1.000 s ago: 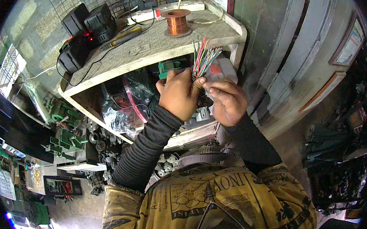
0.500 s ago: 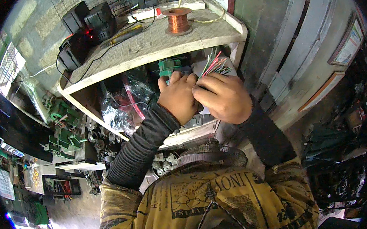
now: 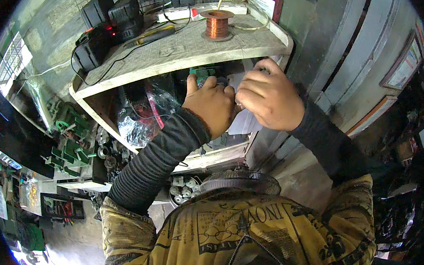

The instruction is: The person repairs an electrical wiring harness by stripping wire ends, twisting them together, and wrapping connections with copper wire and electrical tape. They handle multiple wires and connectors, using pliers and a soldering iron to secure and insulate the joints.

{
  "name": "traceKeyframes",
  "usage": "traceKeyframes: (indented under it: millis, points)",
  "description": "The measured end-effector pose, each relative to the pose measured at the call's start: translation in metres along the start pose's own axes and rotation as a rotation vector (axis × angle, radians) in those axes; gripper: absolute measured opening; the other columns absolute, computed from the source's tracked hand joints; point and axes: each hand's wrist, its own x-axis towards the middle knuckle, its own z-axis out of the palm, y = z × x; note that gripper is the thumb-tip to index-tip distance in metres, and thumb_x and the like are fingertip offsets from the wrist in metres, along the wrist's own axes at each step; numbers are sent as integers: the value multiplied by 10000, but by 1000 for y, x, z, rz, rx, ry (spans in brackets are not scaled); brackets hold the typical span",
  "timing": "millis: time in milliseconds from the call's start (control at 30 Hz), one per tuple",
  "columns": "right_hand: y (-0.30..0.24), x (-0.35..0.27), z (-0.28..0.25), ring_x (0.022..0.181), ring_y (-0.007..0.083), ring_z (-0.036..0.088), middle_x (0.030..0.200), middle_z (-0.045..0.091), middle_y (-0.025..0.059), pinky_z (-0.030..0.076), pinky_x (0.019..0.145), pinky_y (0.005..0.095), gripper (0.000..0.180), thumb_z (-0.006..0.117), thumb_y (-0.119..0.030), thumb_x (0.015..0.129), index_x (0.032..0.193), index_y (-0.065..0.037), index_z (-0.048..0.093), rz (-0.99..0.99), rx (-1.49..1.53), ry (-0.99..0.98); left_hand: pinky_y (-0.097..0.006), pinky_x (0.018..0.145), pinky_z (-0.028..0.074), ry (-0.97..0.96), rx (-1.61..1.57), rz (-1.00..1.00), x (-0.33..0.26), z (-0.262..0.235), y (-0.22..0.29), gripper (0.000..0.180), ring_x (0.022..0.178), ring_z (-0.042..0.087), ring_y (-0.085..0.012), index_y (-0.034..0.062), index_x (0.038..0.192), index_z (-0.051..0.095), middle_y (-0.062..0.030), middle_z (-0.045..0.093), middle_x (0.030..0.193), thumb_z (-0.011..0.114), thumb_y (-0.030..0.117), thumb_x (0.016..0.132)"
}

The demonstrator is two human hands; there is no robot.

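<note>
Side by side in front of a wooden cabinet's open shelf are my two hands, close to touching. My left hand [image 3: 211, 106] has its fingers curled, the thumb standing up and the back of the hand toward me. My right hand [image 3: 271, 98] is closed too, fingertips bent in toward the left hand. What they grip lies hidden behind the fingers; only a small pale bit shows between them. A white sheet [image 3: 245, 123] hangs below and behind the hands. Above them, on the cabinet top [image 3: 185, 53], stands a spool of copper wire [image 3: 218, 27].
Black battery packs [image 3: 126, 20] with a red light and a yellow-handled tool [image 3: 155, 35] lie on the cabinet top. Clear plastic wrapping [image 3: 136, 126] fills the shelf's left. A round fan [image 3: 239, 183] and a bowl of metal parts [image 3: 184, 189] are below. Framed papers [image 3: 264, 2] hang behind.
The bundle of coloured wires that stuck out above my right hand is out of sight. My right hand has turned and shifted right, opening a slight gap between the hands. The view has shifted slightly.
</note>
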Motion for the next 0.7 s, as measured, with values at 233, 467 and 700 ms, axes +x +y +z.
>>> traceKeyframes:
  millis: [233,467,700]
  points:
    - [-3,-1,0,754,176,561,742,585,10,378,859,440,90,516,-171,749,788,-94,543,-2,-28,-11,-606,898,281,106,48,104,0,3,2,348,987,515,-250,49,948,594,-83,632,908,507,379,879]
    - [-5,-6,-3,760,176,564,729,583,0,355,834,440,93,536,-142,748,821,-95,567,105,-40,-78,-578,866,285,57,-34,14,6,8,-1,410,996,516,-266,24,975,570,-109,633,929,469,414,894]
    - [-28,-39,6,845,234,596,963,670,47,381,799,444,188,616,-70,691,877,-71,585,138,-48,254,-491,758,303,-29,-388,0,0,7,-17,371,941,517,-305,22,950,539,-131,592,865,439,378,917]
